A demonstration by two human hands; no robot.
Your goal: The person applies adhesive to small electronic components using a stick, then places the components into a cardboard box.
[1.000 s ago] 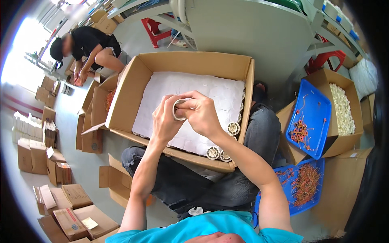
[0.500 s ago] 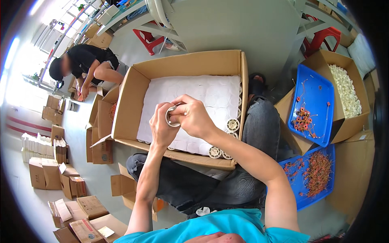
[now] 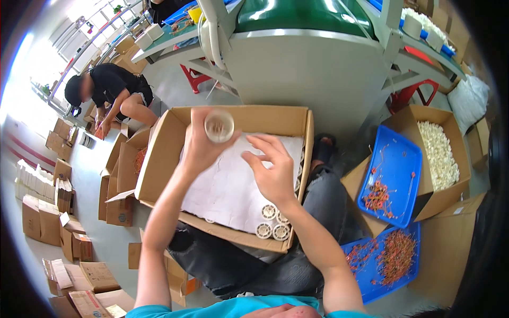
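Note:
My left hand point(image 3: 197, 151) grips a short, round, whitish cup-shaped part point(image 3: 219, 127), raised over the box with its round end facing up. Through that end something brownish shows, too blurred to make out. To its right, my right hand point(image 3: 277, 172) is apart from the part, fingers spread and holding nothing. Below both hands lies a white paper sheet point(image 3: 222, 199) inside a large open cardboard box point(image 3: 164, 153). Several round cream parts with spoked ends point(image 3: 273, 230) stand at the box's near right corner, beside the sheet.
At right are a blue tray point(image 3: 393, 159) of red-and-tan wired pieces, another blue tray point(image 3: 366, 281) and a carton of small white pieces point(image 3: 439, 153). A grey machine point(image 3: 307, 69) stands ahead. A crouching person point(image 3: 114, 87) works at far left, near several cartons point(image 3: 45, 220).
My hands have separated: the left lifted the cup-shaped part up and away, while the right let go and opened. The view has tilted up, showing more of the machine.

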